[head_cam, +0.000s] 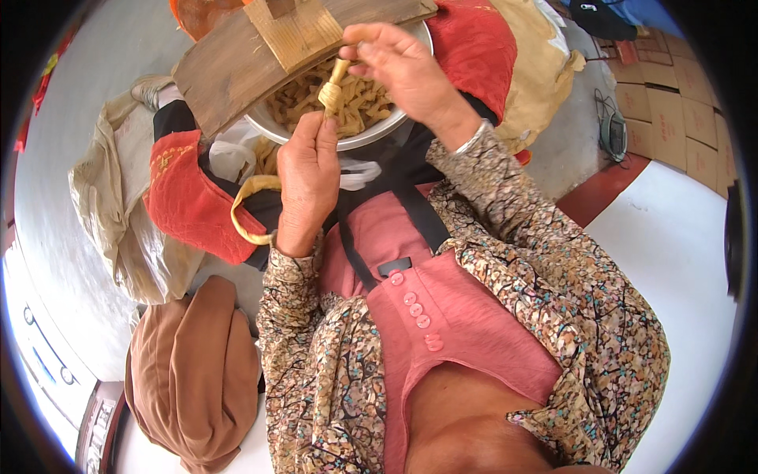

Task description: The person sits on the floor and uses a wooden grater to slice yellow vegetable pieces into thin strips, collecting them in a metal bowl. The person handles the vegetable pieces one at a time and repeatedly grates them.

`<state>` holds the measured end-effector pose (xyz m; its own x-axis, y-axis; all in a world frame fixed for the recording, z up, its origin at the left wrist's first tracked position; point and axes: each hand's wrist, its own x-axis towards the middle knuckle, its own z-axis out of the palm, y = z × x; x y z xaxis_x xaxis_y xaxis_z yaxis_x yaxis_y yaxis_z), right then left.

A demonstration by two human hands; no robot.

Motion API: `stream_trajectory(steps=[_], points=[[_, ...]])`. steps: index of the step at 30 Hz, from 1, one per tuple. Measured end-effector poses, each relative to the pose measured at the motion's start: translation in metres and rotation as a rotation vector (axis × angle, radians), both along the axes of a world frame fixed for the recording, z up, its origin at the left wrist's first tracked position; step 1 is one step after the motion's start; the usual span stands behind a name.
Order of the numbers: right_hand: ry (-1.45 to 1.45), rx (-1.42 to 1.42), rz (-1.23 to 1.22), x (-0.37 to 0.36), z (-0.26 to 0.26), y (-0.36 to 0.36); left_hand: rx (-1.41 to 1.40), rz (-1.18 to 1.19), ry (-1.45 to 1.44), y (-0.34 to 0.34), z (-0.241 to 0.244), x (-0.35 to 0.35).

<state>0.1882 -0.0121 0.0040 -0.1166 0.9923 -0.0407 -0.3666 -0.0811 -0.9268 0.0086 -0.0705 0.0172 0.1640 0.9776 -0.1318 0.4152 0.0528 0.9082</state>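
Observation:
My left hand (311,172) pinches the lower end of a pale yellow, flexible strip (339,72) between thumb and forefinger. Just above that thumb the strip is wound into a thick knot (330,96). A loose tail (240,213) of similar yellow strip loops out left of my left wrist. At the strip's upper end are the bent fingers of my right hand (408,80), thumb and fingertips close together. Below both hands stands a metal basin (370,140) filled with many similar yellowish knotted pieces (296,106).
A wooden board (231,77) with a lighter wood block (302,35) lies across the basin. Red padded coverings (195,201) are on my legs. White plastic bags (231,157) lie by the basin, a beige sack (118,172) at left. Cardboard boxes (669,112) stand at right.

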Motion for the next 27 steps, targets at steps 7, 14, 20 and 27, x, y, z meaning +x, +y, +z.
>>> stream_trajectory(steps=[7, 14, 20, 27], points=[[-0.857, 0.323, 0.372, 0.024, 0.037, 0.000, 0.501, -0.125, 0.363, 0.016, 0.014, -0.006], [-1.088, 0.636, 0.484, 0.041, 0.039, -0.007, 0.146, -0.260, 0.034, 0.025, 0.012, -0.027], [-1.252, 1.006, 0.204, 0.034, 0.043, 0.002, 0.055, -0.282, -0.053, 0.025, 0.016, -0.025], [-1.075, 0.574, 0.727, 0.030, 0.057, 0.013, -0.256, -0.367, -0.310, 0.041, 0.008, -0.014]])
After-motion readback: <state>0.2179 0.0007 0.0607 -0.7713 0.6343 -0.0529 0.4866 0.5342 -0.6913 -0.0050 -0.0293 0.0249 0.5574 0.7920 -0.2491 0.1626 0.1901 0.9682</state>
